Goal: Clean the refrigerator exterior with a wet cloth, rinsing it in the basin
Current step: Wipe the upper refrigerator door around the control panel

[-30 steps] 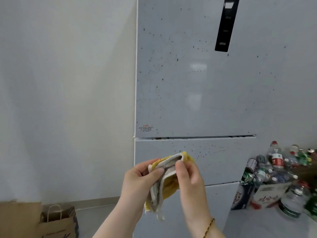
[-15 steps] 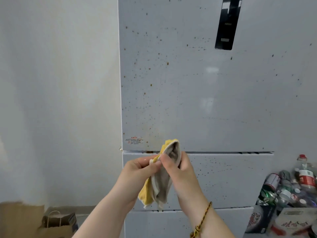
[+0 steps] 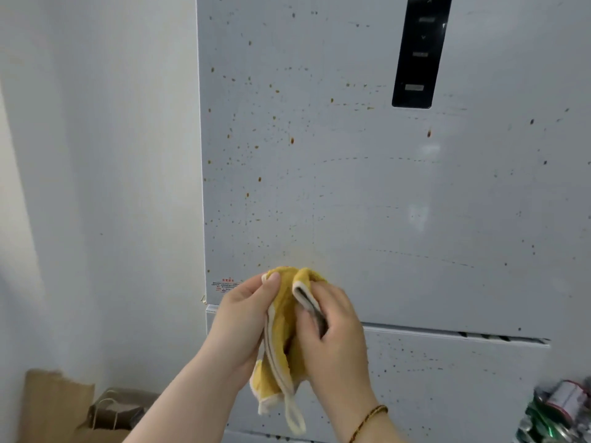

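A pale grey refrigerator (image 3: 367, 193) fills the right of the head view, its upper door speckled with brown spots and carrying a black control panel (image 3: 419, 52) near the top. In front of the seam between the upper door and the drawer below, both hands hold a yellow cloth (image 3: 284, 340) with a white edge and a hanging loop. My left hand (image 3: 243, 318) pinches its top left corner. My right hand (image 3: 332, 337) grips the folded right side. The basin is not in view.
A white wall (image 3: 96, 187) runs along the left of the refrigerator. Brown paper bags (image 3: 108, 410) stand on the floor at the bottom left. A heap of bottles and cans (image 3: 559, 410) sits at the bottom right, blurred.
The view has moved closer to the refrigerator and tilted up. Both hands have risen with the cloth to the door seam, and the cloth has been refolded with its yellow side out.
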### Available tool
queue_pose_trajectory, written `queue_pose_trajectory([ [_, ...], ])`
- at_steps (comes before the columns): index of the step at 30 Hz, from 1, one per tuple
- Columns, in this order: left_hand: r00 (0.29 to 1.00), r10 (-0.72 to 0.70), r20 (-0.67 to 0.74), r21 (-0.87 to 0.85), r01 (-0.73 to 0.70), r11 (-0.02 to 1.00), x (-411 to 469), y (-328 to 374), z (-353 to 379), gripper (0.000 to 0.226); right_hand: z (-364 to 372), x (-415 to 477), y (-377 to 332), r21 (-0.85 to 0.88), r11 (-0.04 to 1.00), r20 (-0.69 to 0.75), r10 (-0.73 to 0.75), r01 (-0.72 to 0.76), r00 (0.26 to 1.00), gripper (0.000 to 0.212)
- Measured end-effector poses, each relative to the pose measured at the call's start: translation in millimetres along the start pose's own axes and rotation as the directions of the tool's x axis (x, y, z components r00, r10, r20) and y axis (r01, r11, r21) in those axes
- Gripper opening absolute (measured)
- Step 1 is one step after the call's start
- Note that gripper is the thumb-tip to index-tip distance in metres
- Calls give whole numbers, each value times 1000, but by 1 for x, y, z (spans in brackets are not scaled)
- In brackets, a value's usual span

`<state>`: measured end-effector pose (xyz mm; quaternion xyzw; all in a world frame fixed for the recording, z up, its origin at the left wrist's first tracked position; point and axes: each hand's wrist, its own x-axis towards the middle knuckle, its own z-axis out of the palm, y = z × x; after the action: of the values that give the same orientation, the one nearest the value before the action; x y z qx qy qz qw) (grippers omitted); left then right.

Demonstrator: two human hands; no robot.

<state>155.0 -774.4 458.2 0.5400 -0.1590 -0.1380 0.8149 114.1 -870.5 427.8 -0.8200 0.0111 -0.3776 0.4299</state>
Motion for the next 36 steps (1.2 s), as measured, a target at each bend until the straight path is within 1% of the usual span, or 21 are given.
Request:
queue_pose_trajectory([
  [2, 999, 52, -1, 28, -51, 998, 5, 1, 3, 28, 12, 0, 0, -165, 975, 119, -132, 150, 984, 58],
  [3, 998, 68, 8, 15, -68, 998, 8, 2, 2, 29, 17, 2, -3, -237, 949, 177, -166, 206, 970, 71],
  [5, 995, 101, 15, -20, -101, 995, 12, 5, -1, 24, 21, 9, -12, -292, 923, 298, -162, 252, 941, 70],
  [8, 989, 149, 18, -28, -148, 989, 24, 11, -12, 25, 20, 22, -16, -105, 968, 399, -167, 226, 902, 64],
  [10, 986, 166, 3, -105, -165, 981, 34, 23, -19, 21, 14, 31, -18, 96, 981, 305, -189, 168, 933, 48],
  [12, 984, 178, 1, -181, -175, 968, 40, 38, -22, 15, 7, 39, -15, 204, 970, -64, -123, 133, 990, 33],
  [13, 982, 186, 10, -206, -180, 962, 43, 45, -23, 15, 4, 45, -11, 238, 965, -250, -48, 109, 967, 29],
  [14, 981, 195, 21, -226, -185, 956, 45, 50, -22, 16, 2, 50, -8, 301, 953, -348, 68, 42, 935, 27],
  [15, 978, 202, 44, -252, -185, 950, 46, 56, -22, 20, 0, 57, -10, 401, 913, -301, 207, -73, 931, 27],
  [16, 976, 211, 61, -266, -188, 945, 46, 60, -21, 23, -3, 63, -13, 501, 845, -173, 311, -188, 934, 25],
  [18, 967, 243, 82, -258, -215, 942, 48, 67, -22, 19, -10, 73, -24, 600, 743, 69, 323, -298, 944, 13],
  [19, 963, 260, 73, -247, -235, 940, 49, 71, -21, 14, -14, 77, -29, 605, 737, 114, 294, -301, 949, 14],
  [21, 925, 379, -10, -97, -378, 921, 55, 77, -23, 13, -20, 86, -36, 574, 786, 62, 239, -231, 969, 20],
  [23, 769, 638, -29, 276, -607, 745, 65, 81, -26, 24, -24, 96, -41, 467, 881, -101, 146, -83, 984, 24],
  [24, 704, 710, 7, 400, -652, 644, 68, 83, -27, 28, -25, 100, -44, 376, 927, -170, 76, -7, 982, 25],
  [25, 671, 741, 26, 463, -665, 586, 71, 86, -27, 30, -26, 105, -47, 285, 957, -200, 6, 52, 980, 26],
  [26, 658, 752, 36, 474, -674, 567, 75, 90, -28, 31, -28, 110, -51, 207, 975, -194, -39, 80, 980, 26],
  [30, 688, 716, 122, 455, -679, 576, 87, 109, -35, 24, -41, 133, -70, -44, 995, -79, -88, 85, 993, 25],
  [31, 686, 708, 170, 433, -697, 572, 89, 118, -35, 18, -47, 143, -77, -141, 983, -98, -134, 120, 986, 25],
  [33, 679, 693, 242, 425, -717, 553, 89, 130, -33, 21, -59, 156, -95, -328, 932, -139, -209, 155, 968, 25],
  [36, 622, 734, 274, 449, -757, 474, 98, 154, -32, 20, -75, 179, -129, -443, 875, -207, -312, 195, 927, 21],
])
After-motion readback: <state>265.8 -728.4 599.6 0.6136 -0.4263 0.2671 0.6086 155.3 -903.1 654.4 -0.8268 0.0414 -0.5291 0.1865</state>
